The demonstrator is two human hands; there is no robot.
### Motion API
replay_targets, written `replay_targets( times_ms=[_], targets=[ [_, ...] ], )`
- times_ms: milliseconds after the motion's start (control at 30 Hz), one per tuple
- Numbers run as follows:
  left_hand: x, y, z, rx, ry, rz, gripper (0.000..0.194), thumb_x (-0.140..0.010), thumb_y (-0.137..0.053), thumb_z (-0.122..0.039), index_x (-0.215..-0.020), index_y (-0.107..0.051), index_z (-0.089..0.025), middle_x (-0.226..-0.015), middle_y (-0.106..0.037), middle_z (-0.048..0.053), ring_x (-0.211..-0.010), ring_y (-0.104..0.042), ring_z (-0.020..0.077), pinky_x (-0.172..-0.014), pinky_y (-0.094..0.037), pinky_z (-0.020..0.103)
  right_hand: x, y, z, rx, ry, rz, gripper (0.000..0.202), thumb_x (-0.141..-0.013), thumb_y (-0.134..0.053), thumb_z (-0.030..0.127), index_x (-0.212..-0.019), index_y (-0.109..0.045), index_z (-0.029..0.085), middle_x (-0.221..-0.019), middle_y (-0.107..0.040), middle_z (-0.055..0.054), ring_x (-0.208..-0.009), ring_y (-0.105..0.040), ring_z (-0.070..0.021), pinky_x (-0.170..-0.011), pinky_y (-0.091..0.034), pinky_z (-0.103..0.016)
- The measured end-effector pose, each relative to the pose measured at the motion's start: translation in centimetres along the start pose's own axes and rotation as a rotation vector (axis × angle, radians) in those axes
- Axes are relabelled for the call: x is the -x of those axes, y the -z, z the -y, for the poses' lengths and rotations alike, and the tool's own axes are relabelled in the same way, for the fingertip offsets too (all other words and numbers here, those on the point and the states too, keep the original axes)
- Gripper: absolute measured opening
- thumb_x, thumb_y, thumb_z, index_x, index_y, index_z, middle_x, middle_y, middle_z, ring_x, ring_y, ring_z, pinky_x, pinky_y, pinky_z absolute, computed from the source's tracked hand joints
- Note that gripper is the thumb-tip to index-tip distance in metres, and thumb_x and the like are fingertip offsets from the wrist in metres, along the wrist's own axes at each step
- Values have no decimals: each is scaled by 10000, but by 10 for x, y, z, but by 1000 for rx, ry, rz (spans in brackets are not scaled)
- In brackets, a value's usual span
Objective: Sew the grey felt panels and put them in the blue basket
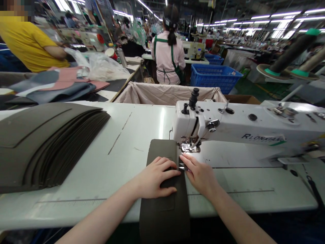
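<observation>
A long dark olive panel (165, 223) lies on the sewing table, its near end hanging over the front edge. My left hand (158, 178) rests on it, palm down with fingers spread. My right hand (200, 173) is at the panel's right edge, just in front of the presser foot (189, 147). Its fingers are closed around a small metal tool, apparently thread snips (183, 167), with two bright tips pointing left; the rest is hidden under the hand. The white sewing machine (228, 125) stands right of the panel. Whether the panel reaches under the foot is unclear.
A thick stack of similar olive panels (61, 142) lies at the left. Behind the table hangs a cloth-lined bin (157, 93). Thread cones (289, 54) stand at the right. A co-worker in a green apron (169, 54) sits ahead, beside a blue basket (215, 76).
</observation>
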State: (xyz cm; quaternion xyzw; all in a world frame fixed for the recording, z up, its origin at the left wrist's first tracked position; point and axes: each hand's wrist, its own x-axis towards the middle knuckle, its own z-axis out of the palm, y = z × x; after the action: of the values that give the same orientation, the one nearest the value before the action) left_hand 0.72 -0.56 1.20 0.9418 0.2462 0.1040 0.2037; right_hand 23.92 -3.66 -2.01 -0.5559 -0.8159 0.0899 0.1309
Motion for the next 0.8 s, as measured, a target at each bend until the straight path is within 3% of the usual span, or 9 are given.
replay_targets(
  times_ms=[233, 567, 800],
  targets=[
    [-1, -1, 2, 9, -18, -14, 317, -939, -539, -314, -1253, -553, -277, -1233, -547, 48, -1134, -464, 254, -981, -362, 409, 1, -1, 0, -1, 3, -4, 557, -888, -473, 143, -1427, -423, 275, -1473, -432, -13, -1118, -595, -198, -909, -514, -322],
    [-3, -5, 6, -33, 3, -65, 288, -983, -468, -240, -1253, -557, -288, -1217, -566, 39, -1139, -478, 225, -984, -366, 400, 0, 2, 0, -10, -8, 1, 545, -890, -478, 147, -1418, -441, 278, -1467, -439, -13, -1116, -596, -196, -913, -510, -321],
    [-3, -5, 5, -65, 28, -117, 327, -953, -524, -252, -1277, -542, -289, -1275, -539, 46, -1207, -451, 248, -1028, -347, 429, 1, 1, 1, -19, -4, -3, 526, -903, -472, 153, -1413, -446, 277, -1460, -448, -26, -1121, -593, -196, -920, -506, -319]
  ],
)
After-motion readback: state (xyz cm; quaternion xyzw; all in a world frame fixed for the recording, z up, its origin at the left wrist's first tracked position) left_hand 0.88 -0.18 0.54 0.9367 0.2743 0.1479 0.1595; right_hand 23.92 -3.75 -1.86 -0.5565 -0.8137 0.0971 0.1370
